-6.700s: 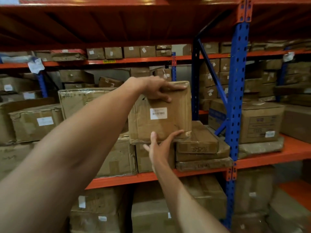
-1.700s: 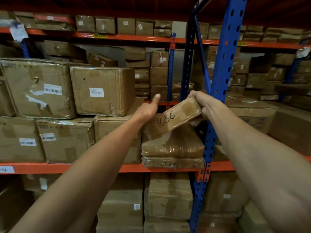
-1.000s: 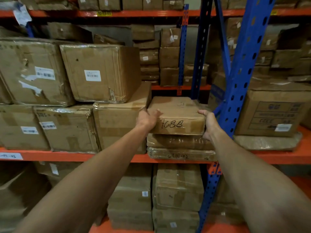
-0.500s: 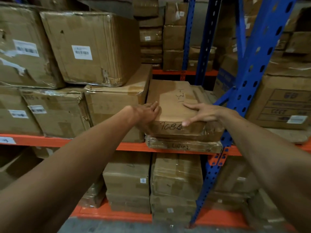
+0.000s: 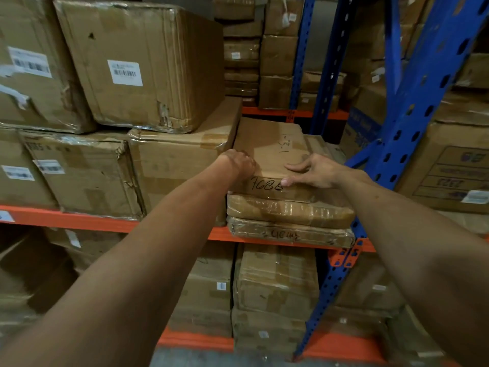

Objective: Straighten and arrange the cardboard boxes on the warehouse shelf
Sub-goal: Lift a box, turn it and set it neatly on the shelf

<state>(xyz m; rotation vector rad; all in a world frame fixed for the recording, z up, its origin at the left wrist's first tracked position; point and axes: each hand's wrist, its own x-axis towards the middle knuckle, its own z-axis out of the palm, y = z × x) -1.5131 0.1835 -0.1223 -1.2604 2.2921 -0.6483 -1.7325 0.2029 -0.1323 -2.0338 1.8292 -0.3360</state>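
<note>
A flat cardboard box [image 5: 270,149] marked "7688" lies on top of two flat, plastic-wrapped boxes [image 5: 288,210] on the orange shelf beam [image 5: 79,221]. My left hand [image 5: 238,165] is curled against the box's near left corner, fingers closed at its edge. My right hand [image 5: 315,172] lies flat on its top near the front right edge, fingers spread, thumb on the front face. A big box [image 5: 174,165] stands just left of the stack, and a larger labelled box [image 5: 143,64] rests on top of it.
A blue upright post [image 5: 412,123] stands right of the stack, close to my right forearm. More boxes fill the shelf to the left [image 5: 79,176], the right bay [image 5: 455,168], the lower level [image 5: 275,284] and the racks behind [image 5: 277,54].
The "7688" box came down from a tilted hold onto the stack. My right hand shifted from its side to its top. My view has tilted down and closer.
</note>
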